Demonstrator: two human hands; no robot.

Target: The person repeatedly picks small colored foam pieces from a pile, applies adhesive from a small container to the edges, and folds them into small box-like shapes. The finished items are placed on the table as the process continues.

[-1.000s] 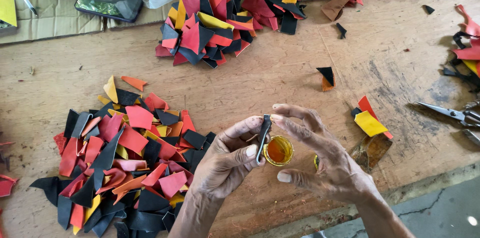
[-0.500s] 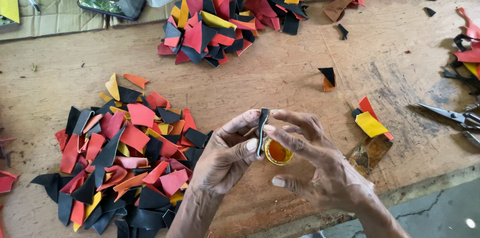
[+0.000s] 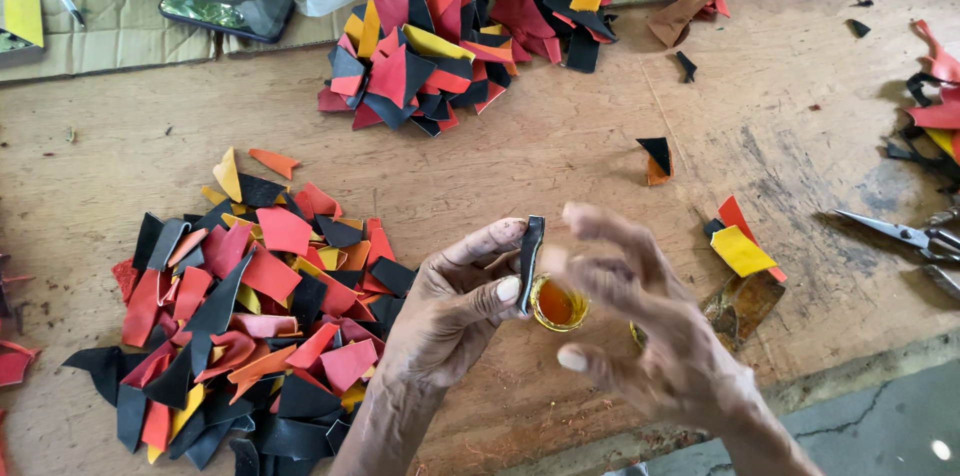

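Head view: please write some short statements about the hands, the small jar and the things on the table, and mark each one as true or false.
1. The left hand pinches a narrow black piece upright between thumb and fingers. True.
2. The small open jar holds blue liquid. False: what is inside looks amber-orange.
3. The scissors lie in the right hand. False: they lie on the table, at its right edge.
4. A dark phone lies on the cardboard at the top left. True.
5. The pile of scraps left of the hands is all black. False: it mixes red, black, orange and yellow pieces.
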